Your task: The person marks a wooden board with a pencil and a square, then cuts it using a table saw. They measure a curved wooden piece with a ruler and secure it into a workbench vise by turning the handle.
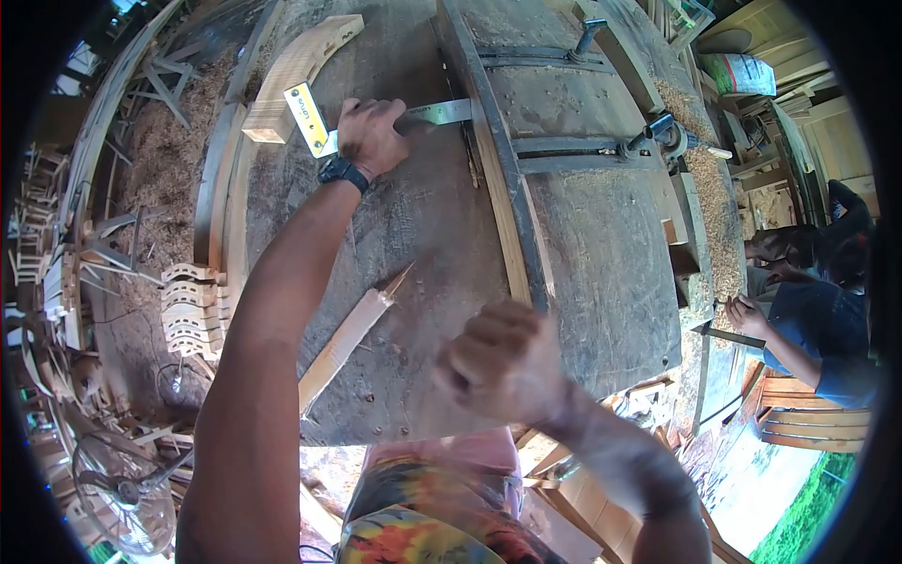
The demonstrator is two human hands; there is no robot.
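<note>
try square (305, 122) laid across the worktable (413, 211)
the left hand (372, 133) clamps its fingers on the blade (443, 112), seemingly steadying it towards the dark fence (495, 146); the blurred right hand (498, 362) is fisted, contents unclear.

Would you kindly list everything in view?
Workbench: one, grey, centre
Try square: one, yellow and silvery, on workbench
Curved block: one, pale brown, beside try square
Long bar: one, dark, across workbench
Pointed offcut: one, pale, near edge
Curved pieces: several, pale, stacked left
Fan: one, greyish, lower left
Sack: one, white and green, upper right
Co-worker: at least one, blue top, right
Other wood: many pieces, brown, around
Watch: one, dark, left wrist
Left hand: one, on blade
Right hand: one, blurred, over workbench
</note>
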